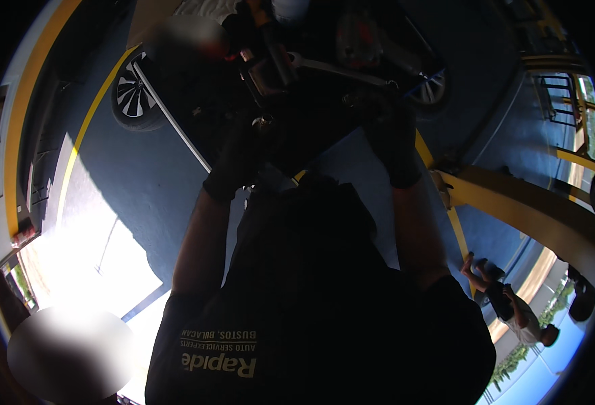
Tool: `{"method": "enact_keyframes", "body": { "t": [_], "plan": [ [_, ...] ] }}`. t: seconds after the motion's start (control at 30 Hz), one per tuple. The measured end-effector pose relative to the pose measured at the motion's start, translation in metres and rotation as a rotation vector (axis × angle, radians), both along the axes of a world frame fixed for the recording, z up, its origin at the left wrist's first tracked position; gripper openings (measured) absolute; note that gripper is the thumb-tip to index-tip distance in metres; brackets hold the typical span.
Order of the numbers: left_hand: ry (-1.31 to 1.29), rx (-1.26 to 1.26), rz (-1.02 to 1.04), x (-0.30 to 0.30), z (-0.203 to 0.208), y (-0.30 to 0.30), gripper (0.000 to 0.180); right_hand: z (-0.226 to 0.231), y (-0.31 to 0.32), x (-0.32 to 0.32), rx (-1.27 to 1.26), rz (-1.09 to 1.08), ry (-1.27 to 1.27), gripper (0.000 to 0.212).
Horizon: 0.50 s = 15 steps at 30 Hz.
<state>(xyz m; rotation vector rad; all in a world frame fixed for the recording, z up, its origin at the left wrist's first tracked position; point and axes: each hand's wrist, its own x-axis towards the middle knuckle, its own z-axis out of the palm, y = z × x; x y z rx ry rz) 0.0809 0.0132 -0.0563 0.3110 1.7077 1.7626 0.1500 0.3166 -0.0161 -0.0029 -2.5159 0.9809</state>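
My left hand (235, 162), in a dark glove, reaches over a dark, deeply shaded surface with tools on it. Its fingers look curled, and a small shiny metal piece (263, 121) shows at their tips; its kind is unclear. My right hand (393, 145), also gloved, reaches to the right side of the same shaded area, near the end of a long wrench (341, 70). Shadow hides its fingers and anything between them. Beyond my left hand lie an orange-and-dark tool (270, 40) and a squarish metal-edged piece (265, 75).
A car wheel (132, 93) stands at far left and another wheel (429, 89) at right. A yellow lift arm or post (513, 199) crosses the right side. A person (513, 307) is farther off at lower right. The floor (135, 162) has yellow lines.
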Motion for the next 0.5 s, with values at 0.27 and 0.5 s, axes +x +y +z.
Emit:
{"method": "enact_keyframes", "body": {
  "t": [0.27, 0.5],
  "plan": [
    [0.123, 0.094, 0.087, 0.007, 0.013, 0.019, 0.048, -0.004, 0.000, -0.004, -0.095, -0.050, -0.103, 0.019],
    [-0.062, 0.093, 0.083, 0.007, 0.008, 0.009, 0.058, -0.004, 0.006, -0.010, 0.103, 0.016, -0.002, 0.022]
  ]
}}
